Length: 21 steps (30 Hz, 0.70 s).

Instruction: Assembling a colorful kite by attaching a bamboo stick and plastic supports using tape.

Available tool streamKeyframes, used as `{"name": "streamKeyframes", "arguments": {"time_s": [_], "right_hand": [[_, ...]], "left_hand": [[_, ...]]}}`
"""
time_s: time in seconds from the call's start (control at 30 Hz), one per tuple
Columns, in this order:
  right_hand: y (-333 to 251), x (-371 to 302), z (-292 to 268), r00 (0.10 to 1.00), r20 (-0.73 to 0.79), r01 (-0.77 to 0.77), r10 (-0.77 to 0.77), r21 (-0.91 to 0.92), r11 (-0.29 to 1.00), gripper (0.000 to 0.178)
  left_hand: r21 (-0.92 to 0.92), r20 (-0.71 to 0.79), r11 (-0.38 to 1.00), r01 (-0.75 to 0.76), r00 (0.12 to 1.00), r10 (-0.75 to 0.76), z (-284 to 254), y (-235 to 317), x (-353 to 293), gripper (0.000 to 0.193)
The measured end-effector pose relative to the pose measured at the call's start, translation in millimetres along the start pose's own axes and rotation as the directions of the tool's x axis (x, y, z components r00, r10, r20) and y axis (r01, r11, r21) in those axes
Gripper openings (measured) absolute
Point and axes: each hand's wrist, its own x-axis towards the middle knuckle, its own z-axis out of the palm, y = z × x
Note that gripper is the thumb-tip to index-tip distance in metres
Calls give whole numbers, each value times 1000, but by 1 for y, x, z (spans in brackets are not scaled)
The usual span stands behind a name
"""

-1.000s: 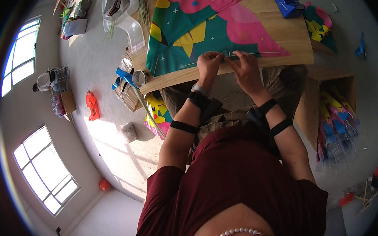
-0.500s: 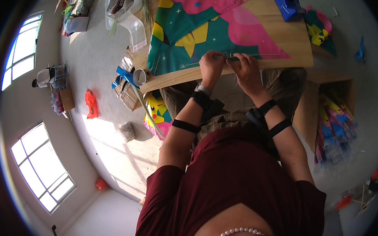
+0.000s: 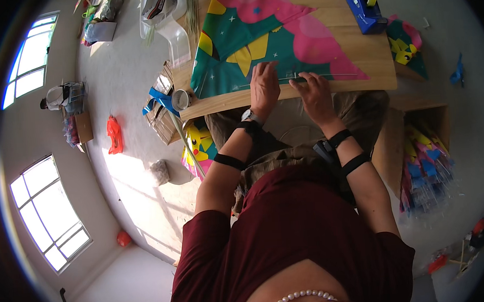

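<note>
A kite-like piece of printed fabric (image 3: 313, 43), green and pink with yellow shapes, lies on the wooden table in front of me. Along its near edge runs a thin pale rod (image 3: 345, 74). My left hand (image 3: 264, 87) rests over the green part by this edge, its fingers stretched out and holding nothing I can see. To its right, my right hand (image 3: 315, 95) bends its fingers at the rod, thumb and fingertips close together; what they pinch is too small to make out. Something small and clear shows on the rod between the hands.
A blue tape dispenser (image 3: 363, 8) with yellow tape stands at the table's far right. Near the left corner is a roll of tape (image 3: 181, 100). A clear plastic bin (image 3: 161, 10) sits far left. An open box (image 3: 425, 141) of packed colourful pieces stands right of my legs.
My hands were together at the rod; the left has drawn away to the left and its fingers have straightened. The right hand has stayed near the rod.
</note>
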Motion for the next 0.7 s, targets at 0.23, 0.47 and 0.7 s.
{"name": "streamKeyframes", "arguments": {"time_s": [0.23,0.47,0.7], "right_hand": [[-1,0,1,1000,19,23,-24,33,999,38],[5,2,-8,989,81,126,-122,-56,990,40],[12,7,-14,976,86,204,-200,-39,978,41]], "left_hand": [[105,278,893,-439,875,397,-10,-16,-23,64],[155,334,889,-431,870,363,-15,-17,-20,66],[8,351,884,-467,829,435,-20,-46,-16,61]]}}
